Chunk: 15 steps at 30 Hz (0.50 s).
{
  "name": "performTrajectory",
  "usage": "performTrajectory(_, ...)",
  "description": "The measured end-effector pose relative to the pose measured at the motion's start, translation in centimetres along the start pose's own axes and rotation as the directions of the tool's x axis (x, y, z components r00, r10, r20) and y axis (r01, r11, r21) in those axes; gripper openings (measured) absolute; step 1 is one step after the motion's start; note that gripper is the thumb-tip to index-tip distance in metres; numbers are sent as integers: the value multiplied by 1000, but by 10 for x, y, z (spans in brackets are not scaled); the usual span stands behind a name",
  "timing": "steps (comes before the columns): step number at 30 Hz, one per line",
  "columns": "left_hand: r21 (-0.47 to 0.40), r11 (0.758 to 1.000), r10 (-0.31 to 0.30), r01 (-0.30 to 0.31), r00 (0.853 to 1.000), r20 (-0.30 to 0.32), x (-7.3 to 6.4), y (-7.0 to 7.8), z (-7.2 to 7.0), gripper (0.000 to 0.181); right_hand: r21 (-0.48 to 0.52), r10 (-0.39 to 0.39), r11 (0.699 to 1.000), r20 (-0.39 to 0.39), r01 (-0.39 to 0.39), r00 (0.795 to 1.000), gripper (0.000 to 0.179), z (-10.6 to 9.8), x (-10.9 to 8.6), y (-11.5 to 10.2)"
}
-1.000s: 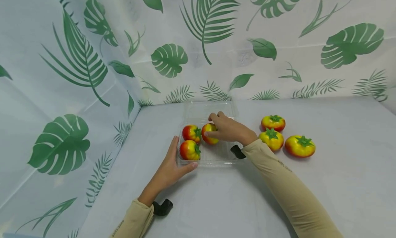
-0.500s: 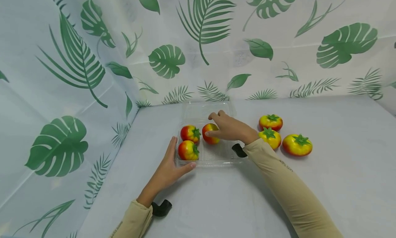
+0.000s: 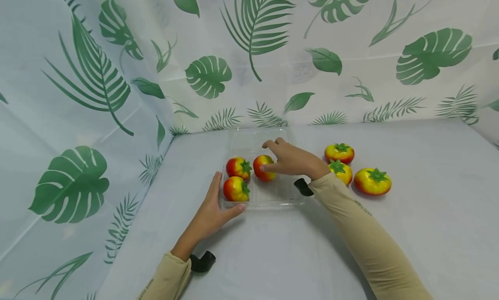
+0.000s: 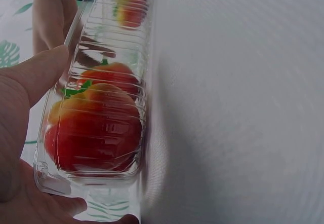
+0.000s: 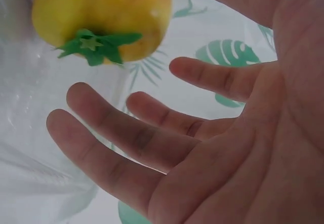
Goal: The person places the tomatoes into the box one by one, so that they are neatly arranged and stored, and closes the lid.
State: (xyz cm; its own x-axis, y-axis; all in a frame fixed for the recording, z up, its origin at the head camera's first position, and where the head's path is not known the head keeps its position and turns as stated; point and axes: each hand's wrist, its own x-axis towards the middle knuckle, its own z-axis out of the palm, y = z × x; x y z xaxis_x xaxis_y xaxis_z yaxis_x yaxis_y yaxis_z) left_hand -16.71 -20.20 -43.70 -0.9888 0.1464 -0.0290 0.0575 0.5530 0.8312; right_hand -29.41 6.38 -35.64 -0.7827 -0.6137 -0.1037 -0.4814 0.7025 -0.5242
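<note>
Two red-and-yellow tomatoes [image 3: 235, 188] with green leafy tops sit along the left side of a clear plastic clamshell box [image 3: 273, 202]. A third tomato [image 3: 260, 166] lies in the back middle of the box. Over that one hovers my right hand [image 3: 298, 160], its thumb overlapping the fruit in the head view. The right wrist view shows those fingers [image 5: 139, 140] spread and apart from a tomato [image 5: 101, 16]. My left hand [image 3: 210, 217] rests at the box's front left corner, thumb by the front rim [image 4: 63, 64] and straight fingers along the left side.
To the right of the box, several more tomatoes [image 3: 373, 182] stand on the white tabletop [image 3: 425, 213], one partly behind the right sleeve [image 3: 362, 222]. The box's open lid [image 3: 255, 139] lies flat at the back, near the leaf-patterned curtain [image 3: 273, 92].
My right hand has eased slightly to the right, away from the third tomato, which stays put in the box. My left hand keeps its place. The head view has shifted a little.
</note>
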Motion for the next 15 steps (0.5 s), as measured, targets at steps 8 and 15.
performTrajectory(8,3,1000,3,-3,1000,3,1,0,1,120,26,1,1000,-65,1,998,69,-12,-13,-1)
performTrajectory(15,-1,1000,13,-13,1000,5,0,-1,1,121,44,-3,999,-85,7,996,71,-22,-25,2)
